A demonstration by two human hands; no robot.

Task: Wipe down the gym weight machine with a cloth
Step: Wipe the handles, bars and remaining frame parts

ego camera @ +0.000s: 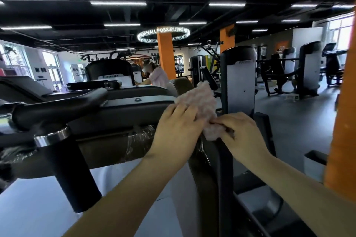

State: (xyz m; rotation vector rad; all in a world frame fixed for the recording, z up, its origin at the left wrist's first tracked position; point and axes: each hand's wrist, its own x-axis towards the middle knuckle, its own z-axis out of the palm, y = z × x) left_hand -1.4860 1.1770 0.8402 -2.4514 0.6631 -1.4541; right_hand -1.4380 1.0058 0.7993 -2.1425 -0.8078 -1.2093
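- The pink terry cloth (204, 106) lies draped over the top corner of the dark weight machine (123, 113), held between both hands.
- The left hand (177, 127) lies flat on the lower left part of the cloth, fingers straight and together, pressing it against the machine's top edge; this grip is wide, a flat press rather than a clasp.
- The right hand (242, 132) pinches the lower right corner of the cloth between thumb and curled fingers; this grip is narrow and holding the cloth.
- The two hands sit just beside each other, the cloth bunched between them and rising above them to a loose upper edge.
- Left of the left hand's grip runs the machine's long padded top rail, with a small round bolt head (137, 99) on it.
- Further left of that grip a black padded handle (57, 106) angles up over a chrome collar (52, 136).
- Below the left hand's grip, crinkled clear plastic wrap (138, 140) clings to the frame.
- Just above the right hand's grip stands a grey weight-stack tower (238, 82), close behind the cloth.
- Well beyond the grips, an orange pillar (165, 54) carries a lit ring sign (163, 33), and a person in a pink top (158, 77) bends over another machine.
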